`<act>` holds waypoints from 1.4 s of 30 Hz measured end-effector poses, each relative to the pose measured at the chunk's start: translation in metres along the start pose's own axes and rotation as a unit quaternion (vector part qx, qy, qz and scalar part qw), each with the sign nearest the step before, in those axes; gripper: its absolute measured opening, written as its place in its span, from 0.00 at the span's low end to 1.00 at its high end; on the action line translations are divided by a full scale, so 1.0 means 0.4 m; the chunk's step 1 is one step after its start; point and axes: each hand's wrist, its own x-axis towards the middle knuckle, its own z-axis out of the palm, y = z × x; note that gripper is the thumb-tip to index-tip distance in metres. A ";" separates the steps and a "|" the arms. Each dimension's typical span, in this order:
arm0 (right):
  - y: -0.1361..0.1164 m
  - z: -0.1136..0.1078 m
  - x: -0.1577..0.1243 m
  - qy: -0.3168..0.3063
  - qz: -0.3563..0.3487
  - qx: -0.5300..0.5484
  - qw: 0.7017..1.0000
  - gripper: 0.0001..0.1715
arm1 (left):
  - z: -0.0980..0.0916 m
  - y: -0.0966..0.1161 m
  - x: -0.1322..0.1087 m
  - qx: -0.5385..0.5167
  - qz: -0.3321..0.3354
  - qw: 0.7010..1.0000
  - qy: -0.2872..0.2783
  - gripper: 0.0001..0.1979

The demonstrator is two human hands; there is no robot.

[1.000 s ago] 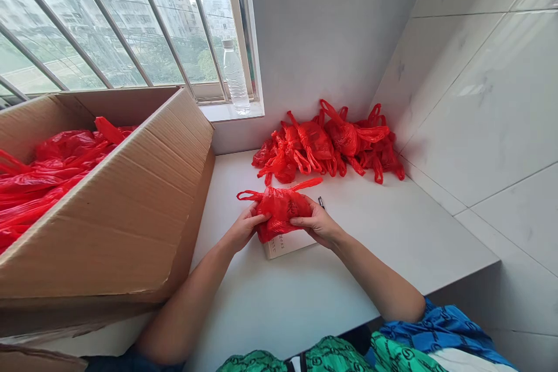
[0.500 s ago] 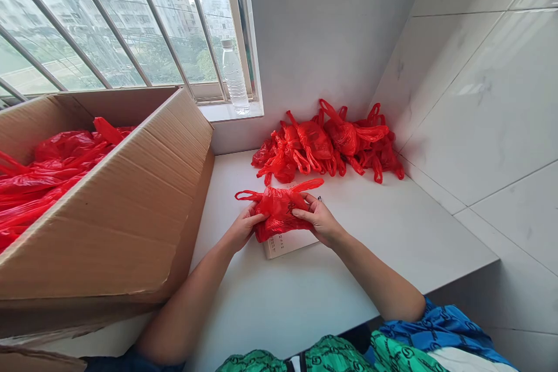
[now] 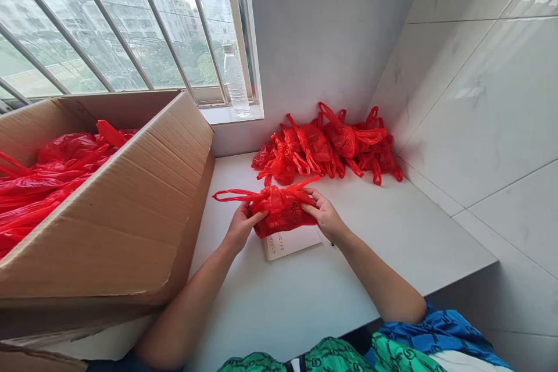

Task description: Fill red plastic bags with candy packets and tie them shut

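Observation:
Between my two hands is a red plastic bag (image 3: 283, 212), knotted at the top, with its handle loops sticking out to the left and upper right. My left hand (image 3: 242, 225) pinches its left side, thumb in front. On the right side my right hand (image 3: 325, 216) grips it the same way. Dark printing shows on the bag's front; whatever is inside cannot be made out. Below the bag, partly covered by it, a white notepad (image 3: 292, 244) with small writing along its left edge lies on the white table (image 3: 370, 244).
A heap of knotted red bags (image 3: 314, 145) lies against the wall at the table's back. To the left stands a large cardboard box (image 3: 143, 203) holding more red bags (image 3: 65, 168). A clear plastic bottle (image 3: 236, 84) stands on the sill of the barred window.
The red bag is spread wider between my hands, its left loop reaching farther left. Both hands have shifted slightly, and more of the notepad shows beneath.

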 end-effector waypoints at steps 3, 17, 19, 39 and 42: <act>-0.013 -0.036 0.007 0.016 -0.062 -0.149 0.987 0.24 | -0.007 -0.005 -0.009 0.153 0.162 0.974 0.047 0.21; -0.031 -0.036 -0.019 -0.079 -0.009 -0.330 0.941 0.16 | -0.008 0.031 -0.031 0.354 0.139 0.909 -0.171 0.15; -0.017 -0.033 -0.015 -0.077 -0.023 -0.356 0.931 0.19 | 0.000 0.039 -0.035 0.428 0.151 0.867 -0.206 0.13; 0.031 -0.020 -0.010 -0.131 -0.036 -0.399 0.907 0.06 | 0.059 -0.015 -0.051 0.485 0.204 0.836 -0.154 0.06; 0.003 -0.028 -0.013 -0.124 -0.044 -0.388 0.912 0.06 | 0.044 0.002 -0.044 0.482 0.185 0.849 -0.114 0.07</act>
